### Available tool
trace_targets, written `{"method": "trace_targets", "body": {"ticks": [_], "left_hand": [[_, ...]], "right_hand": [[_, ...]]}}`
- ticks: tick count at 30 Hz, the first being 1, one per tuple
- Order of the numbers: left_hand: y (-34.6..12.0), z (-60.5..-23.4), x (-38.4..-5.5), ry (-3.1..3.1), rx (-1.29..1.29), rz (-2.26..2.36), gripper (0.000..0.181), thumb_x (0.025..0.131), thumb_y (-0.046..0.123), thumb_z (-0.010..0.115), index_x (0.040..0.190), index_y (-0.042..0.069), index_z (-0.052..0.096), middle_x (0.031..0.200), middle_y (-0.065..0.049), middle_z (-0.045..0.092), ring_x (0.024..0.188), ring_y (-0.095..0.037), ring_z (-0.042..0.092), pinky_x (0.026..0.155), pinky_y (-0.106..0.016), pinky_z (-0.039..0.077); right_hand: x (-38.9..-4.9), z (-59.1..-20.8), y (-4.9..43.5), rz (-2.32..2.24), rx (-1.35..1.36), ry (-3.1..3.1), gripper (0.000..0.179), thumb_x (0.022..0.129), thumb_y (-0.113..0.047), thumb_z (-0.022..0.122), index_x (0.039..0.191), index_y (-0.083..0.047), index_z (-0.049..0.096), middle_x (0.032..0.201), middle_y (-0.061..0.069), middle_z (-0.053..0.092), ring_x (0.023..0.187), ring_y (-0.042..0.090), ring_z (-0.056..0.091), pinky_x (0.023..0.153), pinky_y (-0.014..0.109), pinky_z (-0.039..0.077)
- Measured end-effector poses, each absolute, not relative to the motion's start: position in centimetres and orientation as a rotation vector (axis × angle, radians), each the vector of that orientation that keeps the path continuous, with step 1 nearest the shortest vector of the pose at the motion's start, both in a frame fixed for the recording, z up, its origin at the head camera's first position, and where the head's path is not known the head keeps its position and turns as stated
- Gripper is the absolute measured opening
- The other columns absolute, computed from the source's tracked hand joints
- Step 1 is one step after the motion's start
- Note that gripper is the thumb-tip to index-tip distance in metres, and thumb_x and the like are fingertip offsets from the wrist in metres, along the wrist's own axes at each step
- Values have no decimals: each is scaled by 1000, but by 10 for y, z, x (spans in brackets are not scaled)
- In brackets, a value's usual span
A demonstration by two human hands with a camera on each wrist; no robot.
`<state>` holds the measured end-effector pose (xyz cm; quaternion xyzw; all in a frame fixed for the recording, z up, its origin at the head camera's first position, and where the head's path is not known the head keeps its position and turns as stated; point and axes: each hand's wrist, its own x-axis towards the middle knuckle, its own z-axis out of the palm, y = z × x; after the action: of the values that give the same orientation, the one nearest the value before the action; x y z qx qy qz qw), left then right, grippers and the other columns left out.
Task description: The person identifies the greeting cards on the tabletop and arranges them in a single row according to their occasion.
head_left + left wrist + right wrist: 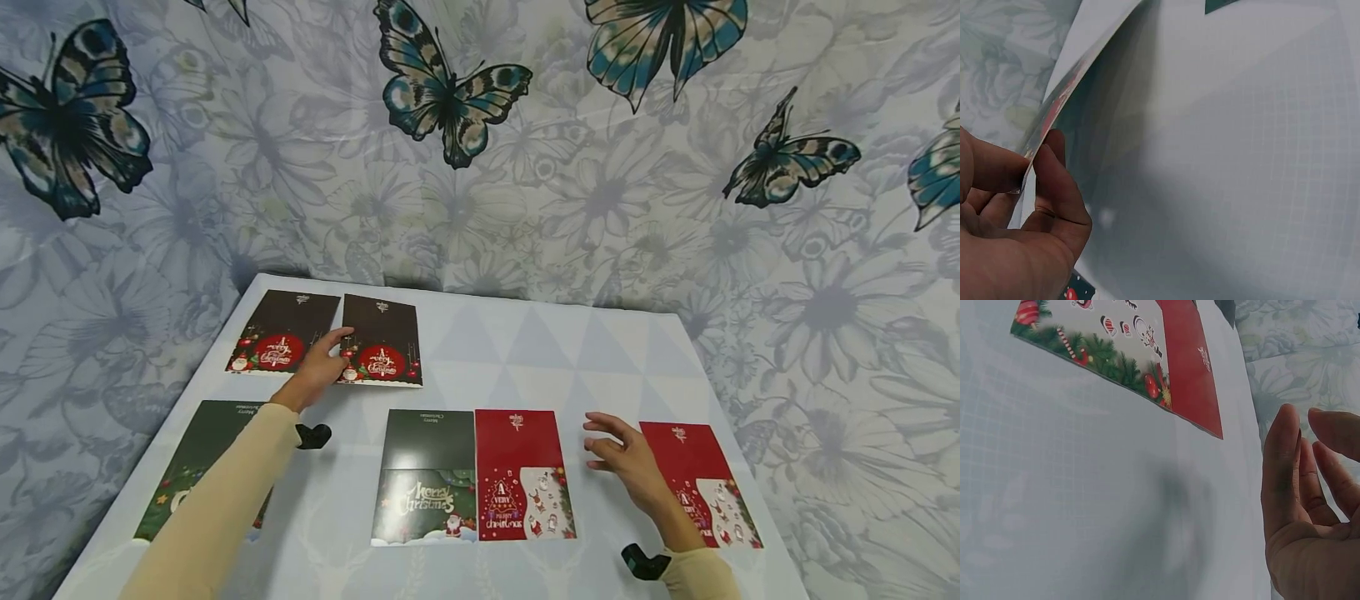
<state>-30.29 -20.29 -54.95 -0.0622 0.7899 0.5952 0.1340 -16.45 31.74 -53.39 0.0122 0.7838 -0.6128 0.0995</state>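
My left hand (318, 367) pinches the left edge of a dark Christmas card (384, 325) with a red round greeting on it, at the back left of the table. In the left wrist view, thumb and fingers grip that card (1079, 78) edge-on, tilted off the tabletop. Beside it lies a matching dark card (281, 321). My right hand (637, 471) hovers with loosely bent fingers and nothing between them. It is between a red card (525, 437) at the centre and another red card (682, 446) at the right, which my wrist partly covers.
A green card (431, 442) lies against the left side of the centre red card. Another green card (202, 442) sits at the front left, partly hidden by my left sleeve. The white table (630, 358) backs onto a butterfly-patterned cloth (525, 225).
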Motion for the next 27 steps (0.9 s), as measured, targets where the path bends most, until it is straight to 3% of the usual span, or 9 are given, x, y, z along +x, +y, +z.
{"method": "trace_targets", "body": {"ticks": [8, 13, 15, 22, 27], "left_hand": [[-215, -545, -308, 2433, -169, 1570, 65, 97, -4, 43, 158, 6, 24, 162, -30, 18, 145, -47, 29, 96, -48, 45], [-216, -545, -309, 2543, -191, 1526, 57, 99, -1, 47, 154, 0, 32, 155, -34, 31, 141, -49, 34, 93, -50, 47], [-215, -546, -307, 2591, -210, 1494, 52, 100, 1, 48, 151, -2, 38, 152, -34, 36, 137, -48, 41, 97, -52, 47], [-211, -546, -305, 2785, -209, 1370, 42, 98, 3, 51, 140, -5, 52, 142, -31, 51, 114, -41, 59, 79, -42, 51], [-208, -544, -307, 2830, -225, 1291, 44, 99, 4, 51, 142, -6, 51, 142, -32, 50, 116, -44, 59, 83, -49, 51]], "right_hand": [[-161, -535, 322, -1807, 42, 2347, 54, 98, -16, 65, 144, 3, 44, 134, 27, 51, 103, 28, 70, 77, 32, 60], [-159, -534, 325, -1801, 63, 2359, 54, 98, -16, 65, 145, 2, 44, 134, 26, 52, 103, 29, 70, 77, 32, 60], [-158, -534, 325, -1799, 70, 2358, 53, 98, -16, 65, 144, 1, 45, 135, 27, 52, 103, 29, 69, 77, 32, 60], [-157, -533, 325, -1800, 71, 2350, 53, 98, -15, 64, 144, 2, 45, 135, 27, 51, 103, 29, 69, 77, 32, 60], [-156, -532, 324, -1798, 84, 2350, 52, 98, -15, 64, 143, 3, 46, 134, 28, 52, 102, 28, 70, 77, 32, 60]]}}
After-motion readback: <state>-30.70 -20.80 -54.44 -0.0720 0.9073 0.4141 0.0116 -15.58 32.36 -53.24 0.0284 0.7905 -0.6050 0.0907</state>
